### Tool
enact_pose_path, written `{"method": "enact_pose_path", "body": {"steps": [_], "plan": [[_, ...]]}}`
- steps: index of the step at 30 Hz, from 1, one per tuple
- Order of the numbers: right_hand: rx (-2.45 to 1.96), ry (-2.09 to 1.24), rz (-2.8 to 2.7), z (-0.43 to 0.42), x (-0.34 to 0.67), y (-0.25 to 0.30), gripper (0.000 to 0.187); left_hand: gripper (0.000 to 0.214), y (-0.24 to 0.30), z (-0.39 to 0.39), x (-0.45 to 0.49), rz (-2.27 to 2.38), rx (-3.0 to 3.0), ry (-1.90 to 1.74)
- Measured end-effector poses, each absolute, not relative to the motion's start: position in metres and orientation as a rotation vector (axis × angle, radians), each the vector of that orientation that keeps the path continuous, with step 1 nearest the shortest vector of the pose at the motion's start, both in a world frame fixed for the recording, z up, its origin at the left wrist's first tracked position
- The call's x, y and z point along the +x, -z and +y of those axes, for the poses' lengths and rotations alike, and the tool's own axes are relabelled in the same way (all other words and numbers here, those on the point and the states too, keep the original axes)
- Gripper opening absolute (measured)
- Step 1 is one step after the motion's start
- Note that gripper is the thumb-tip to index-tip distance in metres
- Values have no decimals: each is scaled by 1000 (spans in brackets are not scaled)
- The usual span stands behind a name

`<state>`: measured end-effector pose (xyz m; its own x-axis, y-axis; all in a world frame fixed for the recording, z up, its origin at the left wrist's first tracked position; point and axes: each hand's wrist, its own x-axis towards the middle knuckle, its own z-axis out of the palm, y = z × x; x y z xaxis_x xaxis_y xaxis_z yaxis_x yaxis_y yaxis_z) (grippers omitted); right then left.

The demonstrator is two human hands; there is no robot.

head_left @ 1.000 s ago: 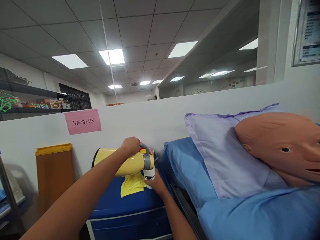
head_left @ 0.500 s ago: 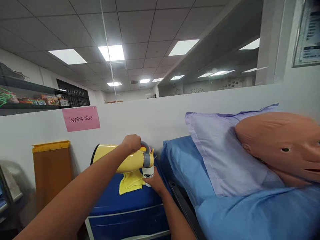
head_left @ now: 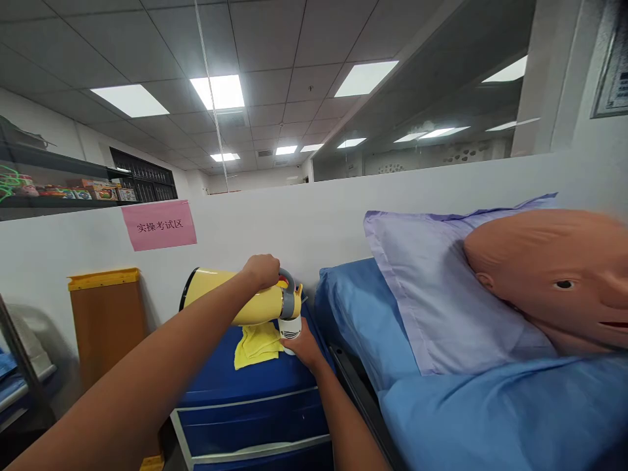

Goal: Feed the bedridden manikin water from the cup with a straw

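Right hand (head_left: 301, 343) curls round the white cup (head_left: 290, 326), probably light and stiff, best held by its side, dark print too small to read; left hand (head_left: 262, 271) is wrapped on the grey handle (head_left: 289, 280) of the yellow flask (head_left: 260, 307), tipped near level above the blue surface (head_left: 220, 379), mouth at the cup. Flask looks rigid and slick, likely heavy if full, so handle's the place to hold. Pink sign (head_left: 159, 226) on the wall (head_left: 275, 222) behind reads 实操考试区.
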<state>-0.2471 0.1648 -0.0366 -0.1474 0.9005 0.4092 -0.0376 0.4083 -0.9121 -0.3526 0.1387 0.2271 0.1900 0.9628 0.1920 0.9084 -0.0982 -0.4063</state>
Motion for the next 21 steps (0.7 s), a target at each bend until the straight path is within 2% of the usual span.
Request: {"method": "enact_pose_path", "body": {"steps": [15,21], "plan": [[-835,-991,-1493,164,-245,36,59,33,-226,147,-354,-1774,-2052,-140],[-839,-990,-1497,166,-247,37,60,29,-225,150,-358,-1830,-2097,11]]}}
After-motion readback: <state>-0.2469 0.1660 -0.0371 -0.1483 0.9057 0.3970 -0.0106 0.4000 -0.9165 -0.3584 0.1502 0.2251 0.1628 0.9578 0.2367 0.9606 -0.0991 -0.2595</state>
